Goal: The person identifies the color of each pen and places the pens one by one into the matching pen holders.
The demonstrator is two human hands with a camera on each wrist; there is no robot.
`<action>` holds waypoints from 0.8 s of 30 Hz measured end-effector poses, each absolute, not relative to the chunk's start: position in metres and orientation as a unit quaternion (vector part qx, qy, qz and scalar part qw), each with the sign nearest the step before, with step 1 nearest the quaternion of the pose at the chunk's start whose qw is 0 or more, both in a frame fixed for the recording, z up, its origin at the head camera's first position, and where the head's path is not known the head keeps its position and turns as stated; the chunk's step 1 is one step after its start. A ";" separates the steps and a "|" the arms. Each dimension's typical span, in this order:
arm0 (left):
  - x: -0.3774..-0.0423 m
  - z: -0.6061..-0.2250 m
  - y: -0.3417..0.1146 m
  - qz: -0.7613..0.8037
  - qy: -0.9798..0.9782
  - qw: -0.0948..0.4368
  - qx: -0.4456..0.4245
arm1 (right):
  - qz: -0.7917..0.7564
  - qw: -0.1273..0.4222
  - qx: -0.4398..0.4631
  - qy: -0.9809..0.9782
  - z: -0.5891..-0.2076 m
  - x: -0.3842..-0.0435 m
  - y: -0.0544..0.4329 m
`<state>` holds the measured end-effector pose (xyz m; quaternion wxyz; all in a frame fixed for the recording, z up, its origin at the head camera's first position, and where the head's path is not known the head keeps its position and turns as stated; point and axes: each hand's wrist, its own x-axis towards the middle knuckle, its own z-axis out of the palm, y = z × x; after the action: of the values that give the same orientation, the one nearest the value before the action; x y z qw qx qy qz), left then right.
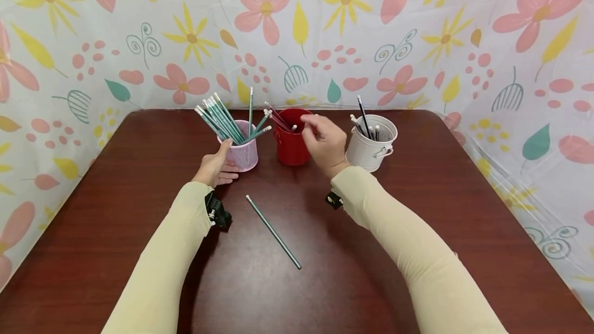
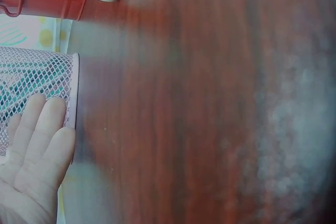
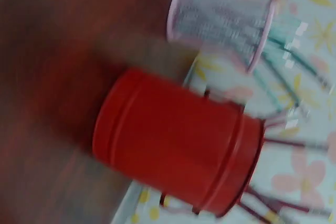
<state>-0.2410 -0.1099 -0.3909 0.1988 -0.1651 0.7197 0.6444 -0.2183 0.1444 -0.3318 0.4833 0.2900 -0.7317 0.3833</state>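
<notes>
My left hand [image 1: 217, 165] is at the pink mesh cup [image 1: 244, 156], thumb near its rim and the other fingers straight against its side. In the left wrist view those fingers [image 2: 39, 135] lie along the mesh [image 2: 37, 77]. Green pencils [image 1: 221, 117] with white erasers lean out of that cup. Beside the red bucket's [image 1: 292, 151] right rim is my right hand [image 1: 327, 143], its fingers bent; whether they hold anything is hidden. Dark red pencils [image 1: 276, 117] stand in the bucket. One green pencil [image 1: 274, 232] lies on the table between my arms.
To the right stands a white bucket [image 1: 366, 151] with black pencils [image 1: 363, 115] in it. The dark wooden table [image 1: 441, 251] meets a flowered cloth backdrop [image 1: 287, 40] behind the containers.
</notes>
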 end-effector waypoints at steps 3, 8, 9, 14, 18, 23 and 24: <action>-0.241 -0.389 -0.111 0.646 0.719 0.202 -0.160 | 0.372 0.395 0.340 -0.768 -0.337 -0.207 0.138; -0.241 -0.389 -0.111 0.647 0.716 0.206 -0.164 | 0.310 0.179 0.368 -0.858 -0.349 -0.183 0.134; -0.241 -0.389 -0.111 0.647 0.716 0.206 -0.163 | 0.294 0.145 0.367 -0.870 -0.351 -0.179 0.134; -0.243 -0.390 -0.110 0.652 0.712 0.204 -0.162 | 0.249 0.071 0.352 -0.899 -0.360 -0.168 0.142; -0.244 -0.392 -0.109 0.654 0.709 0.204 -0.168 | 0.272 0.059 0.323 -0.905 -0.368 -0.165 0.157; -0.244 -0.393 -0.110 0.648 0.715 0.202 -0.170 | 0.356 -0.002 0.205 -0.912 -0.366 -0.166 0.189; -0.244 -0.393 -0.110 0.647 0.716 0.201 -0.169 | 0.388 -0.027 0.168 -0.906 -0.363 -0.167 0.199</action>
<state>-0.2443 -0.1100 -0.3930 0.2012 -0.1694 0.7160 0.6466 -0.1673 0.1986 -0.3635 -0.0272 0.1685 -0.9058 0.3878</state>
